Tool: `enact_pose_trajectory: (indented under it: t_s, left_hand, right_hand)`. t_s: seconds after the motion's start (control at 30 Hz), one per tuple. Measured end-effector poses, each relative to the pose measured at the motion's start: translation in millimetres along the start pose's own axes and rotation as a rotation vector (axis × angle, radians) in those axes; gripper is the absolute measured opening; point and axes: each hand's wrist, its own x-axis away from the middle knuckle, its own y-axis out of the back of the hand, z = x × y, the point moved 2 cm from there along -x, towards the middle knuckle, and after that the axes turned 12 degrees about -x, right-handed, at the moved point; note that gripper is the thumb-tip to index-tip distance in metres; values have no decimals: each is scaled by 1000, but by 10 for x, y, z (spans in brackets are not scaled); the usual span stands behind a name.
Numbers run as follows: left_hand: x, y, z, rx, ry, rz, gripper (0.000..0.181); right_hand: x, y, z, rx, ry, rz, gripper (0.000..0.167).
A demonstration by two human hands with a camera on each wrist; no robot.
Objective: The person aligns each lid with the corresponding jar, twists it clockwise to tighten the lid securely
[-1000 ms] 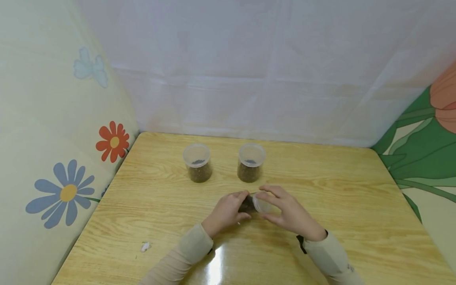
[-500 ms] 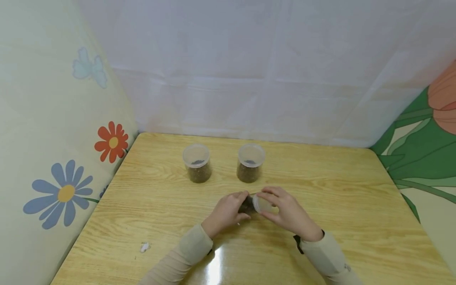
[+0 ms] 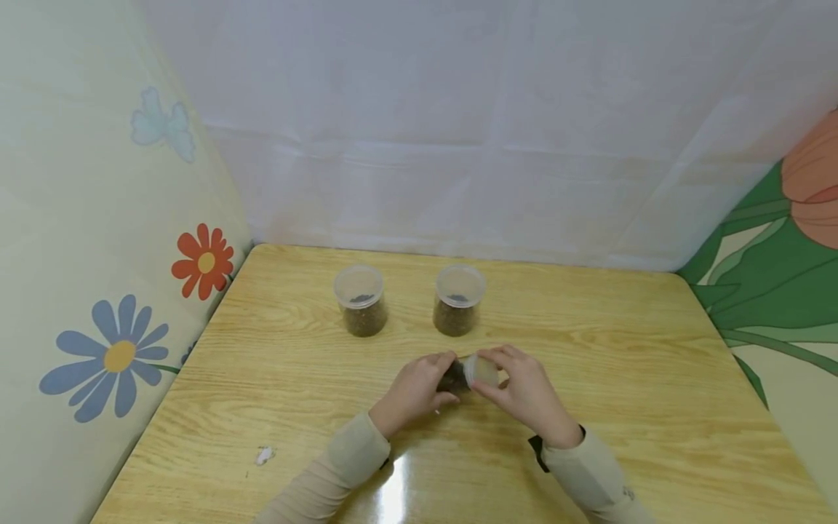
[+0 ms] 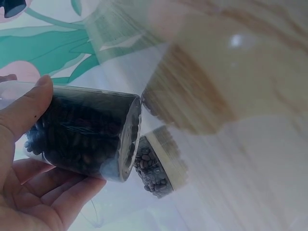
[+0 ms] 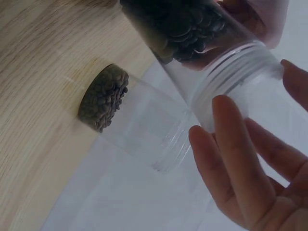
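Note:
A clear jar [image 3: 455, 377] partly filled with dark beans that look like coffee beans lies tilted sideways between my hands, low over the table. My left hand [image 3: 409, 393] grips its body near the base, thumb on one side and fingers on the other. At the jar's mouth is a clear, ribbed lid [image 5: 231, 79]. My right hand [image 3: 524, 393] holds this lid by its rim between thumb and fingers. In the left wrist view the flat end of the jar [image 4: 86, 132] shows; the lid end is mostly cut off there.
Two similar clear jars, the left jar [image 3: 364, 313] and the right jar [image 3: 456, 313], stand upright behind the hands with beans in their lower part. A small white scrap [image 3: 265, 455] lies at the front left of the wooden table [image 3: 622, 349].
My right hand has shifted slightly left, its fingers drawing in closer round the lid. My left hand and the jar have hardly moved.

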Motion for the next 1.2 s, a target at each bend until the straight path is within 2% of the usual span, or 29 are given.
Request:
enact_pose_trajectory:
  t_s: [0.17, 0.33, 0.47, 0.67, 0.8, 0.97, 1.2]
  left_hand:
    - [2, 11, -11, -17, -6, -3, 54]
    - [3, 15, -20, -42, -5, 15, 57]
    - [1, 14, -27, -60, -2, 28, 60]
    - [3, 15, -35, -80, -18, 8, 58]
    - [9, 16, -27, -74, -15, 3, 59]
    - [10, 7, -18, -63, -3, 14, 62]
    - [15, 3, -11, -52, 1, 18, 62]
  right_hand:
    - [0, 5, 27, 19, -37, -33, 39]
    - [-3, 16, 36, 53, -61, -35, 37]
    - [3, 16, 29, 76, -55, -28, 39]
    - [18, 45, 2, 108, -38, -9, 48]
    - [22, 77, -18, 79, 43, 18, 51]
    - [36, 84, -38, 93, 164, 54, 49]
    - [37, 71, -25, 114, 184, 83, 46]
